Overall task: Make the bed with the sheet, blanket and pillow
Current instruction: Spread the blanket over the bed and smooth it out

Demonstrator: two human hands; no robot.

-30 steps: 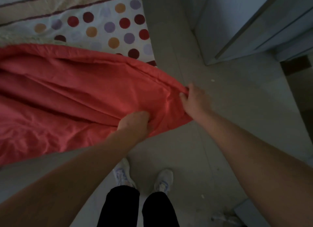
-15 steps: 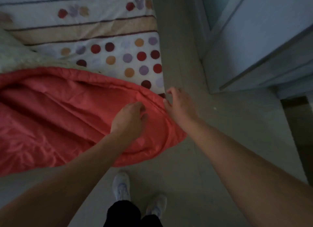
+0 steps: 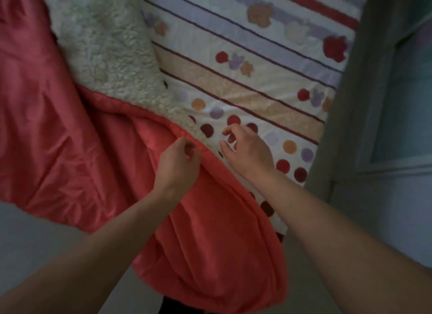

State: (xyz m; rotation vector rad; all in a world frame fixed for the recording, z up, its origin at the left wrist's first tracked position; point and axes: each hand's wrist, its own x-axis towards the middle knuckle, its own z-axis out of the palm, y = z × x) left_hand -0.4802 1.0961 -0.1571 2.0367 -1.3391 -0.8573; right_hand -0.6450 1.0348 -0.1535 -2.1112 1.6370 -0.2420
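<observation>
Shows red blanket [image 3: 70, 138], fleecy lining [image 3: 105, 56] turned up, lying across the dotted sheet [image 3: 257, 84] and hanging off its near edge. Hem pinched by left hand [image 3: 177, 164]; right hand [image 3: 247, 153] released, fingers loose, over the sheet.

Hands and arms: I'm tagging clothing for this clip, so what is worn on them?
Nothing shows: left hand and right hand are ungloved, both forearms bare to the frame edge, no sleeve, watch, ring or bracelet in view.

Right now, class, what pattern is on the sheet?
The sheet is white with coloured dots and stripes; head view shows it best.
</observation>
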